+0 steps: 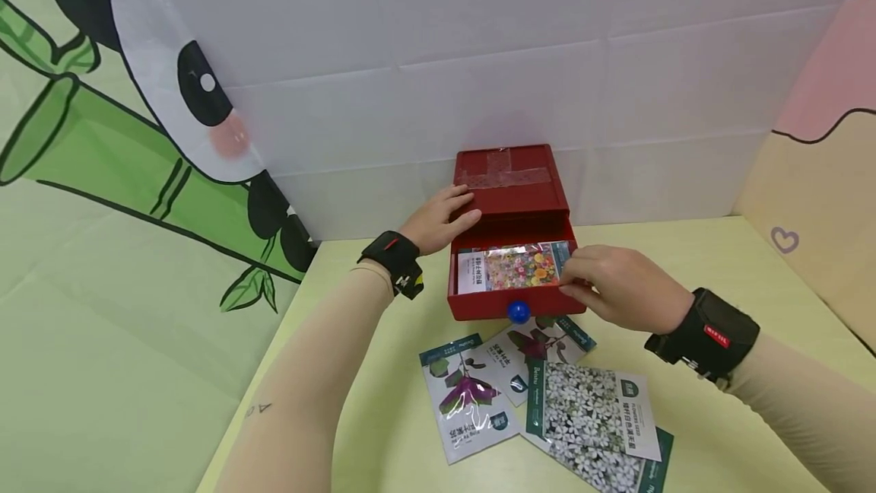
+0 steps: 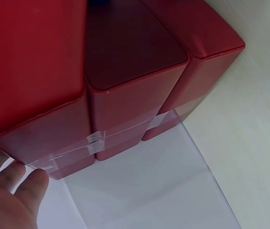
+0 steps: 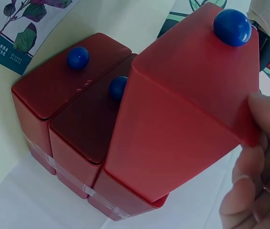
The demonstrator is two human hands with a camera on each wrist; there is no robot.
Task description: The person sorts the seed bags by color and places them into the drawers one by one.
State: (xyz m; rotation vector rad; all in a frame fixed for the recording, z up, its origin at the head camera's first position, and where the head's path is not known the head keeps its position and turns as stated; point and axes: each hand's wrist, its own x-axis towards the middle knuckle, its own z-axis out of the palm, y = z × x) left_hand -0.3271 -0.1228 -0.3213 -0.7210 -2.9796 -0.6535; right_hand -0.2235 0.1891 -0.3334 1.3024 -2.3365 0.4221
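A red box of drawers (image 1: 513, 189) stands against the white back wall. Its top drawer (image 1: 479, 304), with a blue knob (image 1: 518, 312), is pulled out, and a flower seed packet (image 1: 509, 266) lies inside. My left hand (image 1: 465, 204) rests flat on the box's top left edge with its fingers (image 2: 15, 191) straight beside the taped back (image 2: 96, 138). My right hand (image 1: 569, 280) grips the drawer's right front corner, fingertips over the packet's end. In the right wrist view a finger (image 3: 264, 119) presses on the open drawer (image 3: 182, 119) near its knob (image 3: 232, 27).
Three more seed packets lie on the yellow-green table in front of the box: two with purple leaves (image 1: 465, 402) (image 1: 541, 345) and one with white flowers (image 1: 595, 417). Two lower drawers with blue knobs (image 3: 78, 57) (image 3: 118, 88) are closed. Printed walls enclose the table.
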